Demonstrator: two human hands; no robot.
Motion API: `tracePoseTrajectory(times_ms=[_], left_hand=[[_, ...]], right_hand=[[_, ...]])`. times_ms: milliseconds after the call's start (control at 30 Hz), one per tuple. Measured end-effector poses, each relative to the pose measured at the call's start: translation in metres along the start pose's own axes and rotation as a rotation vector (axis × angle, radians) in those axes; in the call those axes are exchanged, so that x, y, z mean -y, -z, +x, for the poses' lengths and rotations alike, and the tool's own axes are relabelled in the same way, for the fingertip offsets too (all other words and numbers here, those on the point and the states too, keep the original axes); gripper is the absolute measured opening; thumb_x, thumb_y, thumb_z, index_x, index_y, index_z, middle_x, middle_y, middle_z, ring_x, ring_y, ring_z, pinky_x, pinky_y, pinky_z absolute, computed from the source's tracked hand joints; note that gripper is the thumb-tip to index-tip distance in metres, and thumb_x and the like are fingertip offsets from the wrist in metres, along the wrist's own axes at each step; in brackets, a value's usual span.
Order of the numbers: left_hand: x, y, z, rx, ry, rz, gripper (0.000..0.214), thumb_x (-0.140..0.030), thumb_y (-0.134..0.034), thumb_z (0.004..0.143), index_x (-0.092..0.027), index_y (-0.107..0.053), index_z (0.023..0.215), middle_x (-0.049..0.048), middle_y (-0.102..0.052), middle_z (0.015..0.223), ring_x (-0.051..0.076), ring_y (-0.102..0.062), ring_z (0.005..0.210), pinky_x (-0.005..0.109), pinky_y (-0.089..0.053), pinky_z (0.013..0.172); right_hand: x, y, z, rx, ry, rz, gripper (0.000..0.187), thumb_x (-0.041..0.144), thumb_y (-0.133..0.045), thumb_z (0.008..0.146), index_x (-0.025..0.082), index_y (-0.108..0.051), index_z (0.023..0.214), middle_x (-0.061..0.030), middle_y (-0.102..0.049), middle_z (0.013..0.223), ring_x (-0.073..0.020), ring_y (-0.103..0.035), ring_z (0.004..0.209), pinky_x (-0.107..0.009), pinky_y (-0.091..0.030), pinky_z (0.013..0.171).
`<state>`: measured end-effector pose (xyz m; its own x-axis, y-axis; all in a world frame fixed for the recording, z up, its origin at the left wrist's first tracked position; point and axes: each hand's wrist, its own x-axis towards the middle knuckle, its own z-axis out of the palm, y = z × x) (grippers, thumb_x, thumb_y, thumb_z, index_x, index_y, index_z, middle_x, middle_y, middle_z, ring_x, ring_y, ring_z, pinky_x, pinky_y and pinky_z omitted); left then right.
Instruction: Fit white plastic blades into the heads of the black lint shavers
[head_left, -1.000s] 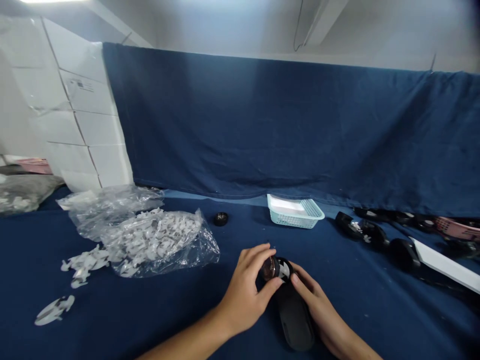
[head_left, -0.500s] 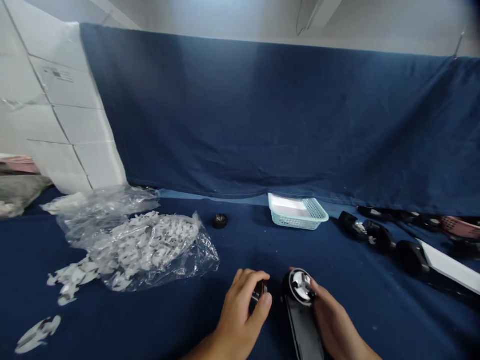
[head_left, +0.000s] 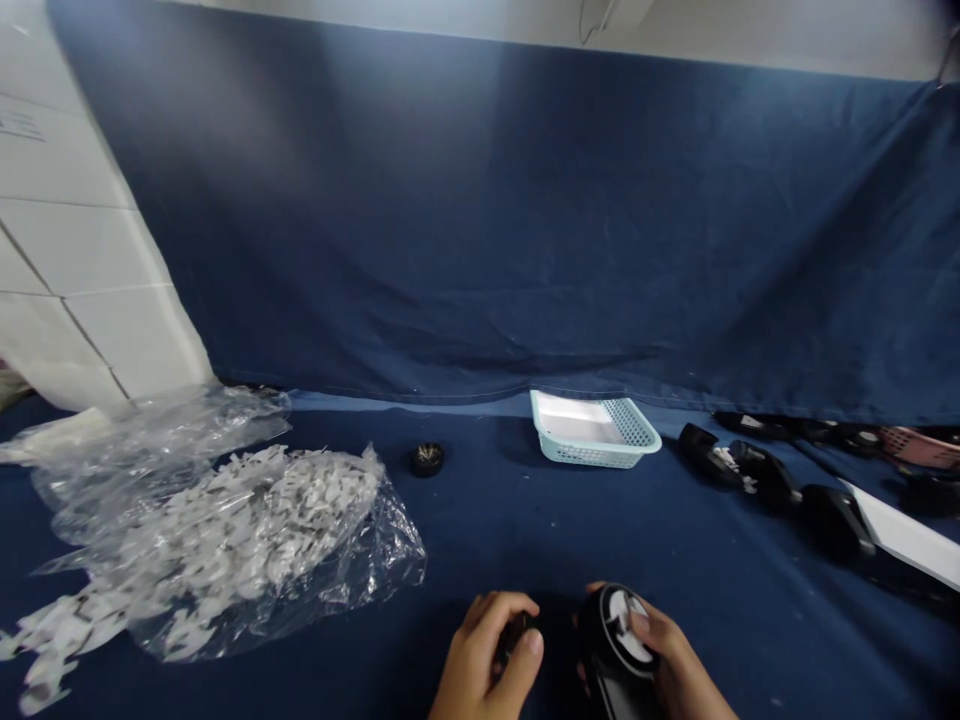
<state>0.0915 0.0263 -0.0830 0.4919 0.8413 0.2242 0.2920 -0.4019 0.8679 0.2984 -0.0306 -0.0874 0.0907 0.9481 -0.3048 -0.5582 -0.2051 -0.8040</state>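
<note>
My left hand [head_left: 487,655] is at the bottom edge of the view, shut on a small dark round piece [head_left: 514,635] that its fingers mostly hide. A short gap away, my right hand [head_left: 670,650] grips a black plastic part [head_left: 616,650] with a round head and a white centre. The lower end of that part runs out of the frame. On the blue cloth ahead sits a similar small black round piece [head_left: 427,458], well beyond both hands.
To the left lies a crumpled transparent plastic bag [head_left: 225,530] full of white pieces. A pale blue basket [head_left: 596,432] stands at the back. Several black parts [head_left: 765,475] lie at the right, beside a white strip [head_left: 907,535] and a pink basket [head_left: 922,448].
My hands have parted since one second ago, when the small piece was against the round head. Both hands now sit lower in the view, and the scene has shifted as my head moved.
</note>
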Motion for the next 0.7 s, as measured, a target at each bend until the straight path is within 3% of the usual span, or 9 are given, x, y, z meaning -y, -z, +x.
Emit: tracePoseTrajectory(times_ms=[167, 300, 400, 500, 600, 700], left_hand=[[0.013, -0.007, 0.001, -0.022, -0.038, 0.003, 0.027, -0.045, -0.045, 0.093, -0.025, -0.061, 0.102, 0.0035, -0.066, 0.087, 0.019, -0.063, 0.078, 0.029, -0.050, 0.072], [0.017, -0.009, 0.000, -0.031, -0.050, 0.005, 0.026, -0.044, -0.044, 0.094, -0.028, -0.060, 0.106, 0.0026, -0.068, 0.092, 0.019, -0.065, 0.082, 0.028, -0.051, 0.075], [0.015, -0.007, -0.001, -0.031, -0.062, 0.005, 0.025, -0.041, -0.043, 0.095, -0.032, -0.058, 0.112, 0.0014, -0.069, 0.100, 0.019, -0.065, 0.091, 0.028, -0.051, 0.082], [0.009, -0.003, -0.002, -0.017, -0.066, 0.012, 0.027, -0.039, -0.045, 0.095, -0.033, -0.054, 0.119, 0.0018, -0.067, 0.107, 0.020, -0.065, 0.096, 0.030, -0.051, 0.088], [-0.003, 0.002, -0.002, -0.025, -0.067, 0.021, 0.033, -0.037, -0.049, 0.094, -0.032, -0.050, 0.127, 0.0041, -0.063, 0.116, 0.021, -0.063, 0.101, 0.033, -0.051, 0.090], [-0.020, 0.008, -0.002, -0.019, -0.094, 0.033, 0.040, -0.033, -0.052, 0.092, -0.031, -0.046, 0.132, 0.0069, -0.054, 0.129, 0.023, -0.060, 0.107, 0.032, -0.055, 0.082]], right_hand=[[-0.003, 0.007, 0.002, 0.042, -0.016, 0.004, 0.041, 0.049, -0.069, 0.070, 0.021, -0.071, 0.100, -0.0047, -0.073, 0.071, -0.0286, -0.071, 0.064, -0.036, -0.052, 0.060], [-0.005, 0.010, 0.004, 0.057, 0.002, -0.038, 0.044, 0.050, -0.071, 0.069, 0.020, -0.070, 0.102, -0.0037, -0.071, 0.069, -0.0277, -0.070, 0.063, -0.035, -0.051, 0.059], [-0.003, 0.008, 0.002, 0.032, 0.046, -0.141, 0.046, 0.048, -0.073, 0.069, 0.022, -0.070, 0.107, -0.0042, -0.073, 0.081, -0.0266, -0.069, 0.075, -0.035, -0.051, 0.071], [0.001, 0.002, -0.004, 0.030, 0.091, -0.249, 0.053, 0.054, -0.071, 0.072, 0.025, -0.067, 0.115, -0.0053, -0.073, 0.103, -0.0290, -0.065, 0.099, -0.037, -0.046, 0.091], [0.007, -0.003, -0.014, 0.145, 0.112, -0.281, 0.064, 0.058, -0.070, 0.072, 0.026, -0.059, 0.127, -0.0067, -0.066, 0.125, -0.0310, -0.054, 0.122, -0.041, -0.034, 0.107], [0.011, -0.006, -0.022, 0.217, 0.119, -0.337, 0.072, 0.042, -0.077, 0.071, 0.028, -0.050, 0.137, -0.0058, -0.056, 0.139, -0.0290, -0.044, 0.133, -0.042, -0.027, 0.113]])
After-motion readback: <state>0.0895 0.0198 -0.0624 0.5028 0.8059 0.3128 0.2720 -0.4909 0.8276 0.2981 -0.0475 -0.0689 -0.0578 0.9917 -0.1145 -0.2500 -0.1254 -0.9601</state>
